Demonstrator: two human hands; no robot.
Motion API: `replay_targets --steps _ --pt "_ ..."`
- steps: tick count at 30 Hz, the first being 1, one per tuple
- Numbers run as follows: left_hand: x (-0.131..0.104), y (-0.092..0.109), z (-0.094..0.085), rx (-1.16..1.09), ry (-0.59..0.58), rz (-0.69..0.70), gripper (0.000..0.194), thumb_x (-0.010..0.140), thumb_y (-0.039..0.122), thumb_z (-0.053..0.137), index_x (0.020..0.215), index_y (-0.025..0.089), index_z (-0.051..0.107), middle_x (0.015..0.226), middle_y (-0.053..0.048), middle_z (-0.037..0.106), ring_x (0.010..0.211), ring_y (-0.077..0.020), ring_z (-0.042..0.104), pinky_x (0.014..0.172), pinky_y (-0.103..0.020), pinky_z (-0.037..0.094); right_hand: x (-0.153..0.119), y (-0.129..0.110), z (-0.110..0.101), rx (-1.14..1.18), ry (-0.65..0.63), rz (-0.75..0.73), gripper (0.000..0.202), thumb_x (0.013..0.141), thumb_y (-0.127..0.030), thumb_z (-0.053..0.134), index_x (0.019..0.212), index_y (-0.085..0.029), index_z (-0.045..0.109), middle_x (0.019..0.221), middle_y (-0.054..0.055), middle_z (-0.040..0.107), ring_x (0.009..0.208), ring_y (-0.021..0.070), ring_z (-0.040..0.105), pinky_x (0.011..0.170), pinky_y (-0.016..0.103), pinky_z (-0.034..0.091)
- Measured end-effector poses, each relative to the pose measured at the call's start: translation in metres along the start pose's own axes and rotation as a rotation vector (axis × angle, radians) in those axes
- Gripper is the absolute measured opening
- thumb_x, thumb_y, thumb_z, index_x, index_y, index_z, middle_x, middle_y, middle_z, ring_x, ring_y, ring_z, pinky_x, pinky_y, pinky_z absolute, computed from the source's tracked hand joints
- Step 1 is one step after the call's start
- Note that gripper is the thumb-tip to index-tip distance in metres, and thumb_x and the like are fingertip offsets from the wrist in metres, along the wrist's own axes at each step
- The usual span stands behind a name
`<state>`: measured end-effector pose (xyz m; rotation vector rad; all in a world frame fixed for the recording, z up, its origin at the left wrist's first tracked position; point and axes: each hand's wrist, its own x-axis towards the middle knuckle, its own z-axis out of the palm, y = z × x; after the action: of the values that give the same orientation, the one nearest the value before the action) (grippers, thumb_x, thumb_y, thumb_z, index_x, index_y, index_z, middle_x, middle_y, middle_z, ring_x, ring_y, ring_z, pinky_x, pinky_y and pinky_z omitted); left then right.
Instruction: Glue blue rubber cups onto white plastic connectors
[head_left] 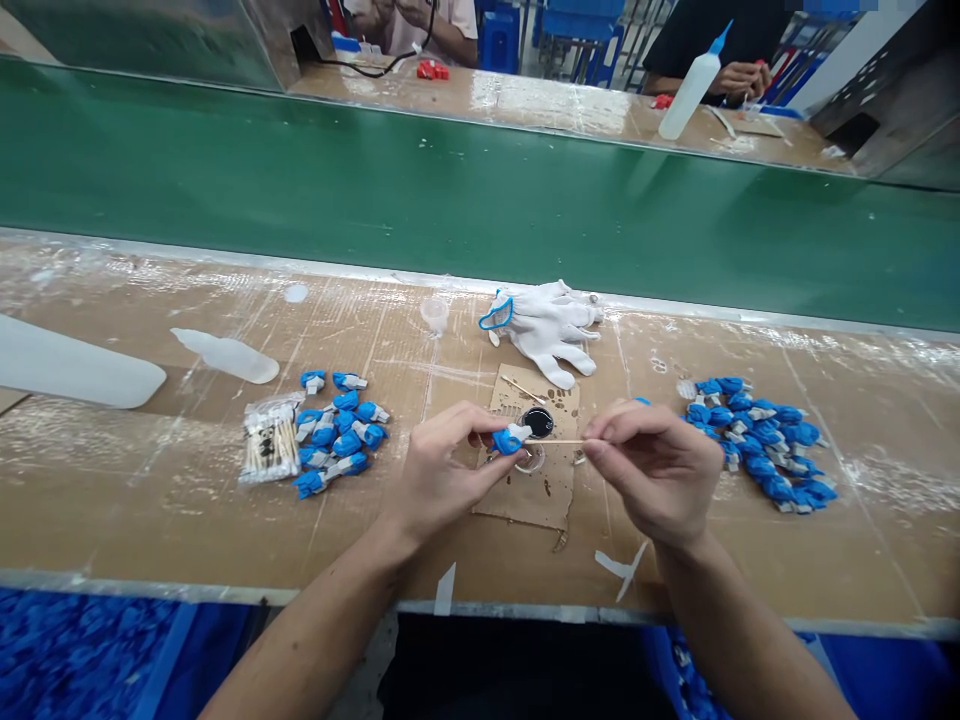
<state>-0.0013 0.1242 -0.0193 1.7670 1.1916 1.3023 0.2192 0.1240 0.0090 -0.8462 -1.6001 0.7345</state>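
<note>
Over stained cardboard (536, 503) on the desk (375, 340), the person's left hand (448, 460) pinches a small blue-and-grey piece (508, 440), and the right hand (660, 465) grips a thin stick (561, 442) reaching to it.

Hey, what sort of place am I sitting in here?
Probably a factory hand-finishing line. What looks like a green conveyor belt runs past, batches of similar small blue-and-gray pieces lie on the bench, and a person sits across at another bench.
</note>
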Motion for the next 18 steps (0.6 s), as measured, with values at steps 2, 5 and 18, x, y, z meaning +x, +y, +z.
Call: replay_targets --steps 2,5,18 --pt "0.001 -0.002 -0.002 -0.091 0.015 -0.073 0.022 0.075 0.024 0.090 0.094 0.022 0.079 0.083 -0.004 0.078 0.073 -0.0182 0.070 0.069 -0.030 0.058 0.002 0.001 -0.009 -0.024 -0.089 -0.022 0.017 0.088 -0.010 0.072 0.088 -0.025 0.066 0.075 0.000 0.071 0.069 0.0164 0.067 0.059 0.032 0.054" --pt "0.002 -0.005 -0.008 -0.314 0.052 -0.251 0.031 0.073 0.025 0.092 0.101 0.021 0.079 0.092 -0.006 0.080 0.080 -0.0194 0.075 0.076 -0.031 0.062 0.003 0.007 -0.010 -0.170 -0.422 -0.062 0.013 0.091 -0.010 0.069 0.091 -0.023 0.067 0.081 0.001 0.073 0.075 0.0166 0.067 0.068 0.033 0.055" --pt "0.012 -0.006 -0.021 -0.742 0.132 -0.413 0.051 0.073 0.042 0.093 0.119 0.029 0.077 0.079 0.000 0.075 0.066 -0.0141 0.071 0.069 -0.025 0.065 0.001 0.033 -0.126 -0.869 -0.147 0.195 0.007 0.092 -0.029 0.071 0.091 -0.025 0.077 0.094 0.006 0.070 0.090 0.0239 0.067 0.080 0.043 0.055"
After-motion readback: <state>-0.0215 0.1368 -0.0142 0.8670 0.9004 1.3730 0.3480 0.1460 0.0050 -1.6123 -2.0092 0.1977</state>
